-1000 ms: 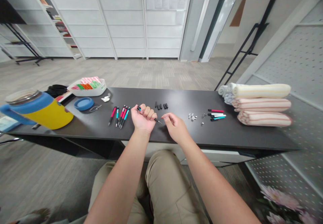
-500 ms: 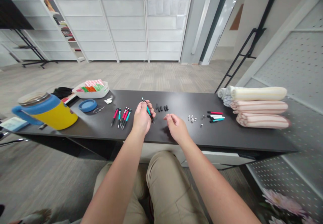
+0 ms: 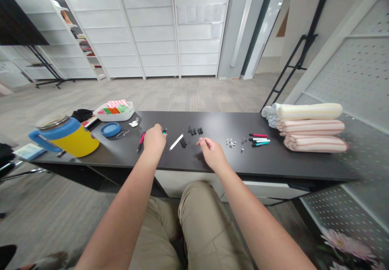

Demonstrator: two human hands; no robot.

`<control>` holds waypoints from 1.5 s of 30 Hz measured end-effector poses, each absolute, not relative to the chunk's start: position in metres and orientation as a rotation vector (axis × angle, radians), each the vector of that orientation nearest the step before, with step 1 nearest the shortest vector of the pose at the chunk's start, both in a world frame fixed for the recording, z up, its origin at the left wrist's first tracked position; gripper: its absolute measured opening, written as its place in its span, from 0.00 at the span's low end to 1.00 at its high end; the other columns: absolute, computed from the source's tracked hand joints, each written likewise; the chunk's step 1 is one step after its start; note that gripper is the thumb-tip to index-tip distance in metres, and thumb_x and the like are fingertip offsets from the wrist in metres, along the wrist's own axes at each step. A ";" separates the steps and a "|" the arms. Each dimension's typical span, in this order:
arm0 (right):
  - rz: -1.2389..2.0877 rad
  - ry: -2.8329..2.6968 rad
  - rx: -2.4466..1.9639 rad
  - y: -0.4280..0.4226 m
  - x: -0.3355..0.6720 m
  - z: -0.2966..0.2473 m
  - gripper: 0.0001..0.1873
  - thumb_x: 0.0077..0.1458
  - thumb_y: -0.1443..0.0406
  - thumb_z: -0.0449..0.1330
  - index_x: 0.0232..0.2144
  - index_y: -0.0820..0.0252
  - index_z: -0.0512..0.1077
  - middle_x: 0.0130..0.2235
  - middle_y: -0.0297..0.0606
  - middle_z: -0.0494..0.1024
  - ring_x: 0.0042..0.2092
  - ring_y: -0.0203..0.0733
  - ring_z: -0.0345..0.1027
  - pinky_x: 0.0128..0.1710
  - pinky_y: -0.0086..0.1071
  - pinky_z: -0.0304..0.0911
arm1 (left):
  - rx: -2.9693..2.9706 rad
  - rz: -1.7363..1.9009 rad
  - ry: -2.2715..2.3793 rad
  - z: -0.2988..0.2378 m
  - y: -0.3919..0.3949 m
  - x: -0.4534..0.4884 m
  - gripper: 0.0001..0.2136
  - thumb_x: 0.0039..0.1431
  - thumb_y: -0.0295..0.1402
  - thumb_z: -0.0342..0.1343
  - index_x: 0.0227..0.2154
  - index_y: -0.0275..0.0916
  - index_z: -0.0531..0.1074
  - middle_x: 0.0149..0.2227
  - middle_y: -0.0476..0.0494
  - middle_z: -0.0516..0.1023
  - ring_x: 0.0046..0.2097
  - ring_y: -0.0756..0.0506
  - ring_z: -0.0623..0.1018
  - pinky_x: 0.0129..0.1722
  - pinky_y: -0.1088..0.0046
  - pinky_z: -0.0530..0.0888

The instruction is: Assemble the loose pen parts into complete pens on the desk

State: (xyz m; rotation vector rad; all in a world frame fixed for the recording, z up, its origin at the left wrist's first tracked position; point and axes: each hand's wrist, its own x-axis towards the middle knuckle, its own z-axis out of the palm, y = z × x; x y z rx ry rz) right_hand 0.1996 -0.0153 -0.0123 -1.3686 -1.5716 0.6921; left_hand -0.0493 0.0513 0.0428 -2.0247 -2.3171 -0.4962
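"What's your left hand doing?"

"My left hand is bunched up over the far half of the worktop. Its back faces me, so it hides my fingers and whatever lies beneath them. Just past my knuckles, the end of a pen pokes out, dark with a teal band. I can't tell whether I'm gripping it or it's only lying under my hand."

"Which way does that pen point?"

"The bit I can see aims toward the far edge and slightly right. The rest of its long axis is behind my hand, so I can't trace it."

"And your right hand?"

"My right hand is nearer the worktop's front edge and holds nothing. Its thumb and forefinger curve toward each other, leaving a narrow gap."

"What's between your hands?"

"A thin white strip lies slantwise, its far end leaning right. Just beside it are two black sticks, and short black pieces sit in a row closer to the far edge."

"Anything else close by?"

"Left of my hand, a red pen lies slanted, its tip toward the front edge. To the right, there's a small cluster of metal parts, too small for me to make out."
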 end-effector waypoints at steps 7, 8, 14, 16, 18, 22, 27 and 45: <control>0.684 -1.583 -1.364 -0.014 0.199 -0.012 0.26 0.69 0.46 0.50 0.35 0.54 0.78 0.24 0.31 0.71 0.27 0.40 0.64 0.29 0.32 0.54 | -2.005 -0.278 -2.285 0.032 0.059 -0.052 0.11 0.62 0.38 0.64 0.44 0.39 0.80 0.44 0.29 0.83 0.49 0.31 0.81 0.45 0.59 0.75; 0.685 -1.586 -1.364 -0.014 0.199 -0.012 0.25 0.69 0.46 0.50 0.35 0.54 0.78 0.24 0.30 0.71 0.27 0.40 0.64 0.29 0.32 0.54 | -2.005 -0.273 -2.294 0.032 0.059 -0.054 0.11 0.63 0.38 0.63 0.44 0.39 0.80 0.44 0.29 0.83 0.49 0.31 0.81 0.45 0.59 0.74; 0.688 -1.595 -1.365 -0.015 0.198 -0.011 0.24 0.69 0.47 0.51 0.34 0.54 0.78 0.23 0.30 0.70 0.27 0.40 0.63 0.30 0.32 0.53 | -1.999 -0.237 -2.248 0.027 0.057 -0.059 0.09 0.66 0.38 0.60 0.42 0.39 0.80 0.44 0.30 0.83 0.49 0.32 0.80 0.45 0.60 0.74; 0.689 -1.596 -1.365 -0.015 0.198 -0.012 0.24 0.69 0.47 0.51 0.34 0.54 0.78 0.23 0.30 0.70 0.27 0.40 0.63 0.30 0.32 0.53 | -1.992 -0.228 -2.228 0.027 0.057 -0.060 0.09 0.66 0.37 0.59 0.42 0.39 0.80 0.45 0.30 0.82 0.49 0.32 0.80 0.45 0.60 0.74; 0.687 -1.599 -1.362 -0.014 0.199 -0.012 0.24 0.69 0.47 0.51 0.34 0.54 0.78 0.23 0.30 0.69 0.27 0.40 0.63 0.30 0.32 0.53 | -2.007 -0.231 -2.207 0.027 0.057 -0.062 0.08 0.67 0.36 0.59 0.41 0.39 0.80 0.45 0.31 0.82 0.49 0.32 0.79 0.45 0.60 0.74; 0.681 -1.606 -1.358 -0.013 0.199 -0.013 0.24 0.70 0.48 0.51 0.34 0.53 0.78 0.22 0.29 0.68 0.26 0.40 0.63 0.29 0.32 0.53 | -2.095 -0.224 -2.144 0.026 0.058 -0.068 0.07 0.68 0.34 0.57 0.41 0.40 0.80 0.44 0.33 0.81 0.49 0.35 0.79 0.49 0.61 0.73; 0.618 -1.627 -1.346 -0.020 0.197 -0.010 0.23 0.71 0.50 0.50 0.34 0.54 0.78 0.24 0.31 0.72 0.28 0.40 0.66 0.31 0.32 0.56 | -2.114 -0.243 -2.143 0.022 0.059 -0.073 0.08 0.67 0.36 0.57 0.39 0.41 0.80 0.44 0.34 0.81 0.48 0.36 0.79 0.50 0.62 0.73; -0.461 -1.876 -1.918 -0.044 0.431 -0.027 0.17 0.66 0.65 0.53 0.48 0.60 0.80 0.50 0.51 0.74 0.45 0.51 0.72 0.44 0.40 0.68 | -2.191 -0.237 -2.044 0.020 0.057 -0.091 0.08 0.66 0.30 0.54 0.40 0.40 0.78 0.43 0.35 0.80 0.47 0.36 0.79 0.47 0.62 0.74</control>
